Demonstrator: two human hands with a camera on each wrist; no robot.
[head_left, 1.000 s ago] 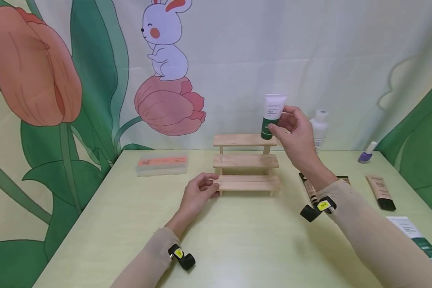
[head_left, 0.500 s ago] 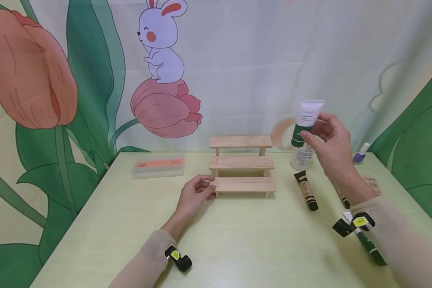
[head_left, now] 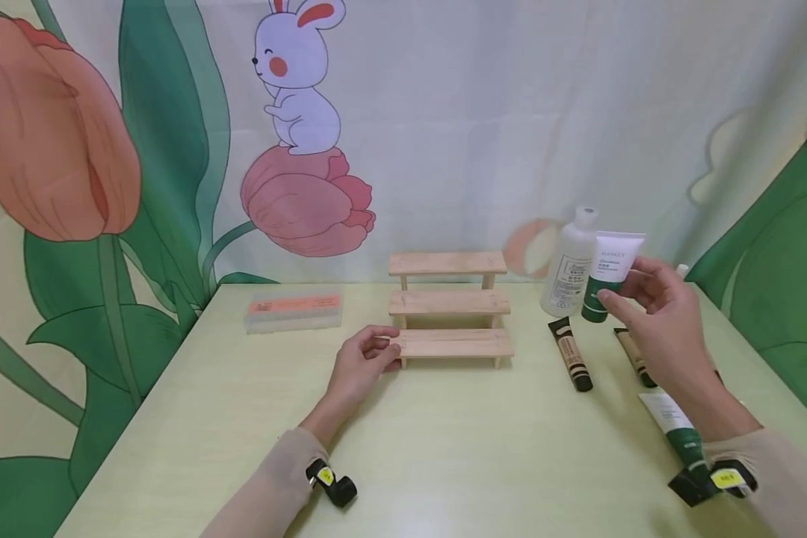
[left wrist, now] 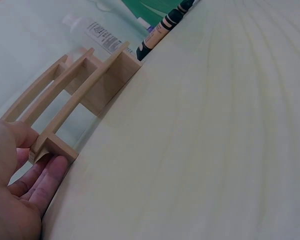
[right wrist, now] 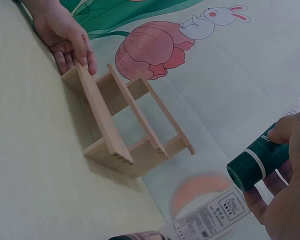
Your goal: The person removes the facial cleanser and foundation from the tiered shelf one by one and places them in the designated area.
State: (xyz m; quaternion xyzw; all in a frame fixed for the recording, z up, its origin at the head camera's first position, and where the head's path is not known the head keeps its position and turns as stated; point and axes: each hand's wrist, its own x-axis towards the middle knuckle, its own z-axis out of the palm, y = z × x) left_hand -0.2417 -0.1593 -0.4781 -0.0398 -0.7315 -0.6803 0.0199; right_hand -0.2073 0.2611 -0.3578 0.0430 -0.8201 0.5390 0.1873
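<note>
A small three-tier wooden stand (head_left: 450,301) is on the table near the back curtain. My left hand (head_left: 361,366) grips the left end of its lowest step, thumb above and fingers beneath in the left wrist view. Off to the right, my right hand (head_left: 669,321) pinches a white-and-green squeeze tube (head_left: 615,256), cap end down. In the head view the tube overlaps the right side of a clear-white bottle (head_left: 568,273); whether they touch I cannot tell. The right wrist view shows the dark green cap (right wrist: 247,169) close up.
Black-and-tan tubes (head_left: 571,356) lie right of the stand, one partly behind my right hand. A larger white-and-green tube (head_left: 674,427) lies nearer, partly under my right wrist. A flat plastic case (head_left: 294,311) with an orange label sits at left. The printed curtain (head_left: 437,149) hangs behind.
My right hand has carried the squeeze tube from above the stand to the right and down, beside the bottle. My left hand keeps its grip on the stand. The view has shifted slightly.
</note>
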